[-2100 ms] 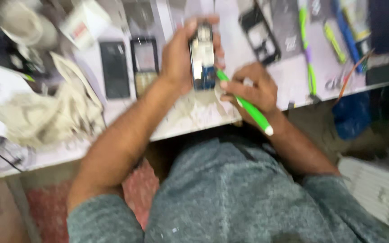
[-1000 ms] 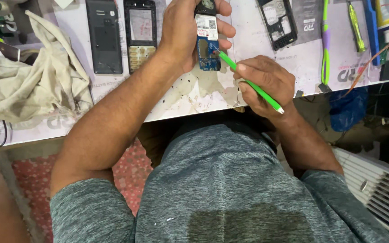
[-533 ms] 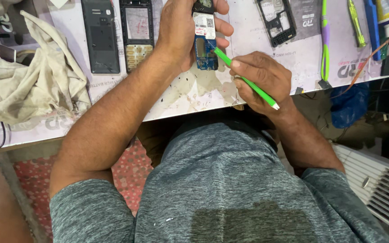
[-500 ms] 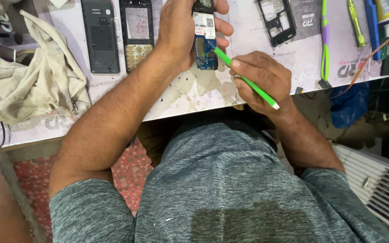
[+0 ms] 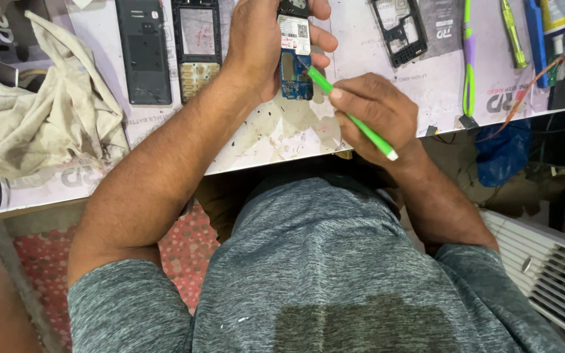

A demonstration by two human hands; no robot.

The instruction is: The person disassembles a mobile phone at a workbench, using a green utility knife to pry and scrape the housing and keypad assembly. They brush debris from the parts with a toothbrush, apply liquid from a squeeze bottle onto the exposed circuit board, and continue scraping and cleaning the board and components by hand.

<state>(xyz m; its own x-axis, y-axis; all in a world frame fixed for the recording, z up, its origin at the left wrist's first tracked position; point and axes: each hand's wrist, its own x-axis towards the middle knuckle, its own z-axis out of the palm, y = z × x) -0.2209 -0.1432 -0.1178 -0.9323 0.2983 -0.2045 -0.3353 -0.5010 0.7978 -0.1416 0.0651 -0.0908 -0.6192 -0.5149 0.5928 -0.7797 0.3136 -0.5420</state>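
left hand (image 5: 259, 46) grips an opened phone (image 5: 295, 59) upright (right hand (image 5: 374, 108) pinches a green screwdriver (image 5: 351, 117) against it).

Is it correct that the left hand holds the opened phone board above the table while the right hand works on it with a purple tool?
Not quite. The tool in the right hand is bright green, not purple, as the head view shows. A purple tool lies untouched on the table. The rest holds: the left hand holds the opened phone board above the table.
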